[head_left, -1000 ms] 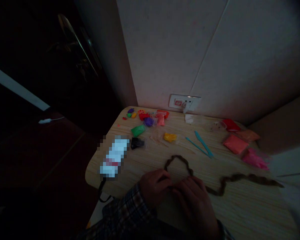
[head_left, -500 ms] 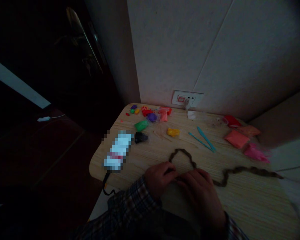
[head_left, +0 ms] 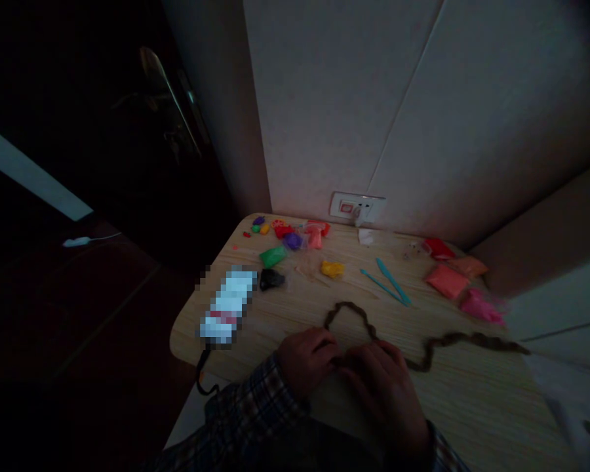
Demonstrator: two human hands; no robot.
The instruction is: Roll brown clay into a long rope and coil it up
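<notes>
A long, dark brown, lumpy twisted strand [head_left: 452,339] winds over the table, with a loop standing out beyond my hands and a thin tail at the right. My left hand [head_left: 305,359] is closed, thumb and fingers pinching the strand near the front of the table. Close beside it, fingertips almost meeting it, my right hand [head_left: 386,383] is bent over the same strand and pinches it. Both hands hide the piece between the fingers. Past the loop lie two blue modelling tools [head_left: 393,282] and a yellow lump in a wrapper [head_left: 332,269].
A lit phone [head_left: 230,305] with a cable lies left. Green [head_left: 273,256], black [head_left: 272,280] and purple [head_left: 292,241] packets and several tiny coloured pieces are at the back left. Red [head_left: 438,248], coral [head_left: 447,280] and pink [head_left: 482,307] packets lie right. A wall socket [head_left: 356,208] sits behind.
The view has shifted slightly, so the table's contents appear a little lower and further left. Both hands keep their pinch on the brown strand, fingertips close together.
</notes>
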